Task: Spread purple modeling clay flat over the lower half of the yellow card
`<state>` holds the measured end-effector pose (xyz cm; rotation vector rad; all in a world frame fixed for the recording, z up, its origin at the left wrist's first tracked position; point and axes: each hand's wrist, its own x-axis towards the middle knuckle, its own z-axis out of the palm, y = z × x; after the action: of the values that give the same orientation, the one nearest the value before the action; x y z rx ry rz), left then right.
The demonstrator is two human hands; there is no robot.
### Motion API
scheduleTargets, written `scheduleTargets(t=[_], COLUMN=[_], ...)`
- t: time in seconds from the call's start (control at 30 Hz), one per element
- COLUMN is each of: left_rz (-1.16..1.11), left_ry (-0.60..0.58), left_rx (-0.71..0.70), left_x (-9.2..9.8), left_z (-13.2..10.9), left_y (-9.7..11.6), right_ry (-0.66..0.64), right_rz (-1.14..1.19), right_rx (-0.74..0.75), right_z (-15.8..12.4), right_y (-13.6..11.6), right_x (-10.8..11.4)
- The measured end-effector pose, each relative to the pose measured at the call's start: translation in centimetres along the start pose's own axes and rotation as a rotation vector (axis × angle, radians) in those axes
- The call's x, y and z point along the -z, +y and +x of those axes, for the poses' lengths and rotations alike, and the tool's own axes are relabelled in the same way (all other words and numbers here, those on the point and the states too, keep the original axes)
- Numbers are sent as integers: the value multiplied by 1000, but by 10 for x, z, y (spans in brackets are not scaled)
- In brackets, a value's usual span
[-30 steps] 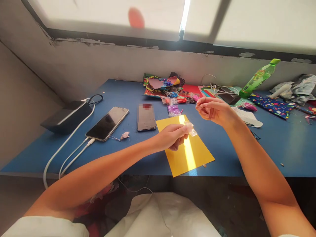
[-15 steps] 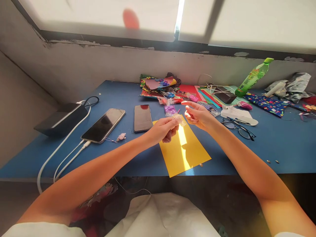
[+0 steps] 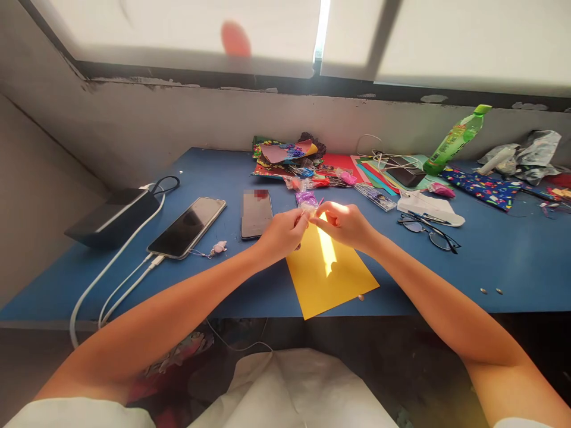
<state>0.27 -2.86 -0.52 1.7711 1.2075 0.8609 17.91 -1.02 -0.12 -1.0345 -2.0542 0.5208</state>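
Observation:
My left hand (image 3: 282, 233) and my right hand (image 3: 342, 223) meet above the top edge of a yellow sheet of paper (image 3: 332, 278) on the blue table (image 3: 134, 279). Both hands pinch a small clear plastic packet (image 3: 311, 210) between their fingertips. A small purple packet (image 3: 305, 197) lies on the table just beyond the fingers. One tiny bead (image 3: 360, 296) rests by the yellow sheet's right corner.
Two phones (image 3: 187, 227) (image 3: 256, 213), a black box (image 3: 113, 216) with white cables lie at left. A pile of coloured craft scraps (image 3: 292, 157), a clear case (image 3: 375, 197), glasses (image 3: 426, 229), a green bottle (image 3: 455, 140) and patterned cloth (image 3: 484, 182) lie behind and right.
My right hand came in from the right and down to meet my left hand, and now also grips the clear packet. My left hand shifted slightly left and away.

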Motion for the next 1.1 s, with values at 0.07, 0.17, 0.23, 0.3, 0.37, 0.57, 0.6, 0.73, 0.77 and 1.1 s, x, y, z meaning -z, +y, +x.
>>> scheduleTargets(t=[0.07,0.17,0.23,0.3,0.37,0.57,0.6,0.73,0.77,1.1], left_rz=[51,80,96,170,270,445,455,433,411,16], left_ry=[-9,-70,-108,-117,-104,-42,-34,24,35,-45], left_rx=[-42,-91,-131,-205,-286,-423,-430,-404,-385,-85], left_x=[1,5,8,11,15,19,19,19,19,24], left_z=[-2,-3,-2,-2,-2,-2,-2,0,0,5], left_y=[2,8,10,12,11,8,8,8,9,11], right_ry=[7,33,29,-25,-110,-235,-228,-147,-133,-260], right_rz=[29,99,178,281,390,591,607,650,654,470], right_rx=[-9,-36,-67,-104,-142,-206,-209,-205,-202,-141], right_z=[1,6,9,11,11,10,11,15,15,11], right_y=[2,7,8,7,4,-3,-1,9,10,3], right_x=[1,8,14,18,21,21,21,21,21,22])
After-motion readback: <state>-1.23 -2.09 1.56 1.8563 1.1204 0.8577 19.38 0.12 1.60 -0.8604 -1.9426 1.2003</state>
